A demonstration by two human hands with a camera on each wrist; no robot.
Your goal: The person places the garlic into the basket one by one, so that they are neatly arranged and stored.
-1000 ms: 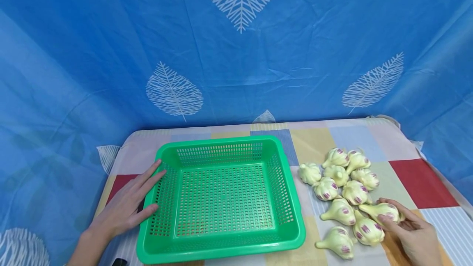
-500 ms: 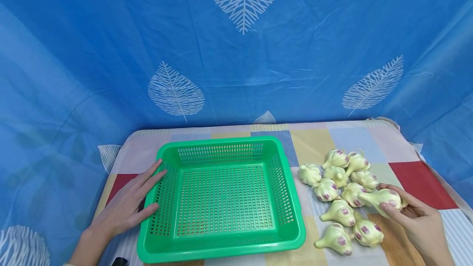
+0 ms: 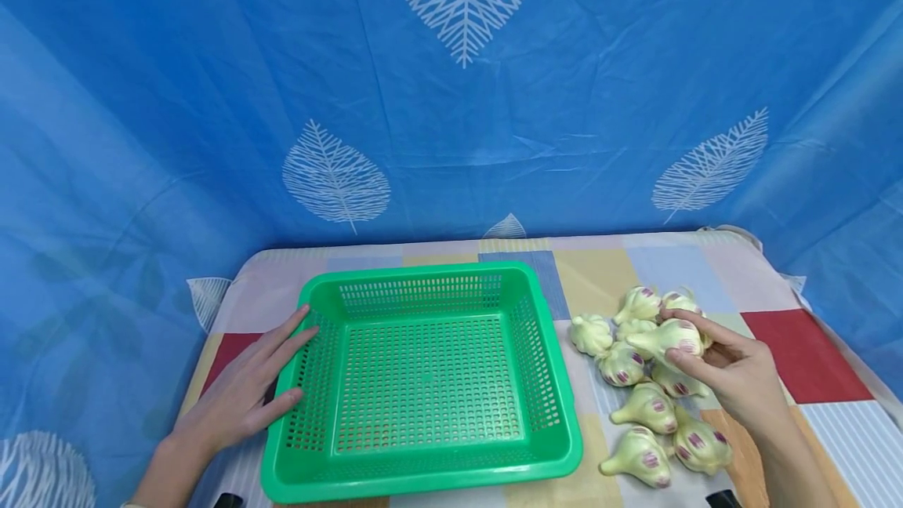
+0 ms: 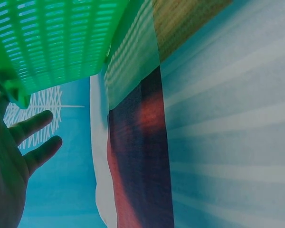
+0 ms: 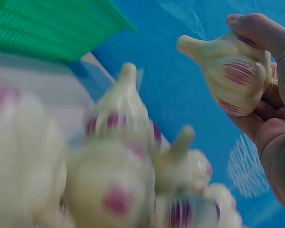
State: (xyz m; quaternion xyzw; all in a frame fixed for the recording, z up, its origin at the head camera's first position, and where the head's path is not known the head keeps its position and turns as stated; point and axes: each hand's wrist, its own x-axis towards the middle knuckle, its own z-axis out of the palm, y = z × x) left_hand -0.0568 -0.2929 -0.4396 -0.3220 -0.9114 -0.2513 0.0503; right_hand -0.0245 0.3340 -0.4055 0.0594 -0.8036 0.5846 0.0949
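Note:
My right hand [image 3: 737, 367] pinches a garlic bulb [image 3: 670, 338], pale with purple streaks, above the garlic pile. In the right wrist view, thumb and fingers clasp this garlic bulb [image 5: 237, 73] from its root side, with its stem pointing away. Below lie several more garlic bulbs [image 3: 643, 408] in a loose cluster, some partly hidden by the held one. A green perforated plastic basket [image 3: 426, 379] stands left of them with a bare bottom. My left hand [image 3: 243, 386] rests on the basket's left rim, fingers straight; the left wrist view shows two spread fingers [image 4: 42, 152] beside its wall.
A patchwork cloth [image 3: 600, 265] covers the table under everything. Blue curtain [image 3: 451, 139] with white leaf prints surrounds the back and sides. Small black objects show at the near edge, one left [image 3: 229, 500] and one right [image 3: 723, 498].
The right hand has lifted a garlic bulb from the right side of the cluster and carried it up, left and away over the others. The left hand and basket have stayed put.

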